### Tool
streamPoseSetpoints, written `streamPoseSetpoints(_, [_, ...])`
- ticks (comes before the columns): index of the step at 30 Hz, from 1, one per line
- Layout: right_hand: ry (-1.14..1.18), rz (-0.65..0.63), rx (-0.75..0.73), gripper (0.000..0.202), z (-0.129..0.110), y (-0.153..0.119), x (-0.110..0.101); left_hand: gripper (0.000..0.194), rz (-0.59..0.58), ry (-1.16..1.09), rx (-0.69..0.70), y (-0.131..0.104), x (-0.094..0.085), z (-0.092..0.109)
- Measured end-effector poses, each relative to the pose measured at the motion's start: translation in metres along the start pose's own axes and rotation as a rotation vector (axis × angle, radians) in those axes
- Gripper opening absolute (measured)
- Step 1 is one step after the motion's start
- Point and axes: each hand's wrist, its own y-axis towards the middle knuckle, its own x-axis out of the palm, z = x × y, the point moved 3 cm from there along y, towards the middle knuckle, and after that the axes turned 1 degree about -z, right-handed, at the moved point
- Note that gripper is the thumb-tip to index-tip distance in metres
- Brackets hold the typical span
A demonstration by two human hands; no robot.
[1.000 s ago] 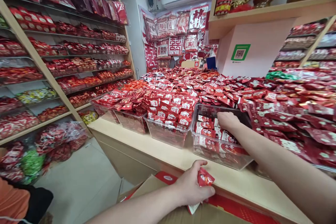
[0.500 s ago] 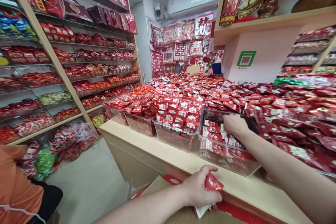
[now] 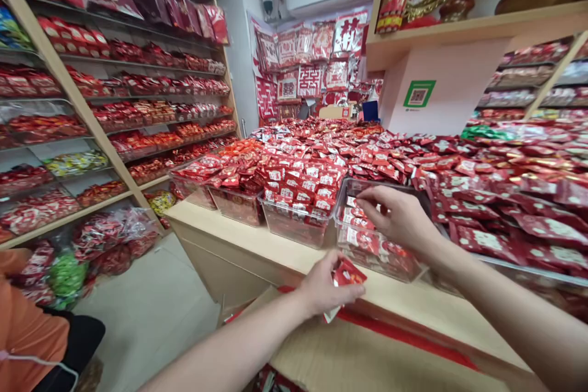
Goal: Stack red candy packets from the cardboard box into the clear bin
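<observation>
My left hand (image 3: 324, 285) is closed around small red-and-white packets (image 3: 348, 272), above an open cardboard box (image 3: 316, 343) below the counter edge. Over a clear plastic bin (image 3: 383, 260) is my right hand (image 3: 397, 214), its thumb and fingers apart and nothing seen between them. Rows of red-and-white packets (image 3: 356, 218) stand in that bin, beneath and beside the fingers. Part of the bin's inside is hidden behind my right hand and forearm.
Another clear bin (image 3: 294, 225) full of red packets adjoins on the left along the wooden counter (image 3: 239, 239). Heaps of dark red packets (image 3: 487, 208) lie to the right. Stocked shelves (image 3: 156, 92) line the left wall. A person in orange (image 3: 27, 318) is at lower left.
My right hand has risen from inside the bin and shifted left, its fingers now apart. The left hand, still holding packets, appears higher and further left. The view has shifted slightly.
</observation>
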Motion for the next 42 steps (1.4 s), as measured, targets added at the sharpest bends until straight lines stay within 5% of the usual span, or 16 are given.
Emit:
streamPoseSetpoints(3, [0.092,-0.167,0.051,0.022,-0.025,-0.047,-0.004,0.043,0.001,-0.11,0.081,0.003,-0.001,0.009])
streamPoseSetpoints(7, [0.201,-0.347,0.199,0.025,-0.027,-0.083,0.013,0.046,-0.058,-0.168,0.135,0.001,0.003,0.023])
streamPoseSetpoints(17, [0.679,-0.251,0.519,0.025,-0.006,-0.078,0.032,0.05,-0.044,-0.237,0.039,0.004,-0.008,0.019])
streamPoseSetpoints(21, [0.785,-0.292,0.457,0.024,-0.004,-0.083,0.039,0.045,-0.014,-0.153,0.041,0.005,-0.011,0.017])
streamPoseSetpoints(28, [0.632,-0.322,0.331,0.021,-0.009,-0.084,0.035,0.044,-0.041,-0.154,0.03,0.003,-0.009,0.015])
streamPoseSetpoints(33, [0.549,-0.271,0.271,0.021,-0.014,-0.07,0.009,0.042,-0.034,-0.255,0.035,0.003,-0.009,0.019])
streamPoseSetpoints(37, [0.243,-0.027,0.374,0.025,0.014,-0.035,-0.025,0.038,-0.003,-0.283,-0.015,0.006,-0.009,0.014])
streamPoseSetpoints(42, [-0.235,-0.163,0.537,0.025,0.069,0.011,-0.014,0.031,-0.028,-0.041,-0.021,0.008,-0.006,-0.003])
